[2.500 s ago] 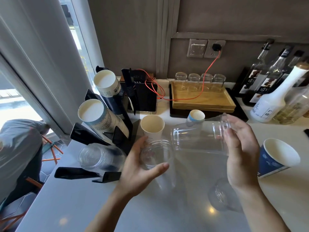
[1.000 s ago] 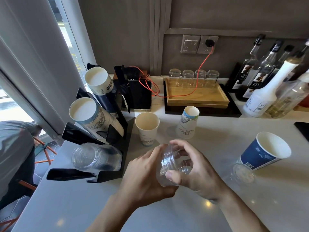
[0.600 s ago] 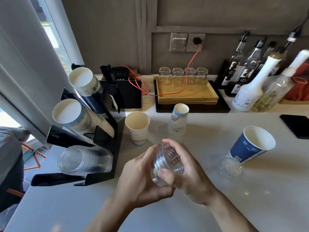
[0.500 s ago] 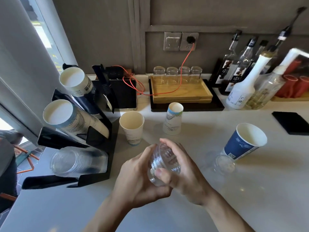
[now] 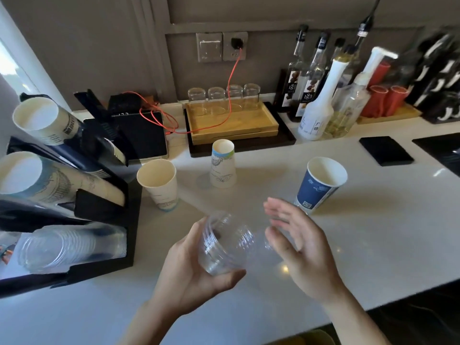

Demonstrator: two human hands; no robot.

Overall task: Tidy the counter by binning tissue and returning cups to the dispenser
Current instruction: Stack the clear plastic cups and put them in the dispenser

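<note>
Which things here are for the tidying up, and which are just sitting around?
For the job: clear cups in the left hand, right hand open, white paper cup, upside-down cup, blue cup, cup dispenser.

Just sitting around: syrup bottles, wooden tray, small glasses, red cable.

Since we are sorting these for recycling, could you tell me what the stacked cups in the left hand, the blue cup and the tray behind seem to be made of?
Stacked cups in the left hand: clear, glossy thin plastic; the fingers show through the ribbed walls.
Blue cup: probably paper, matte printed outside, plain cream inside.
Tray: looks like light wood or bamboo, with a satin finish.
</note>
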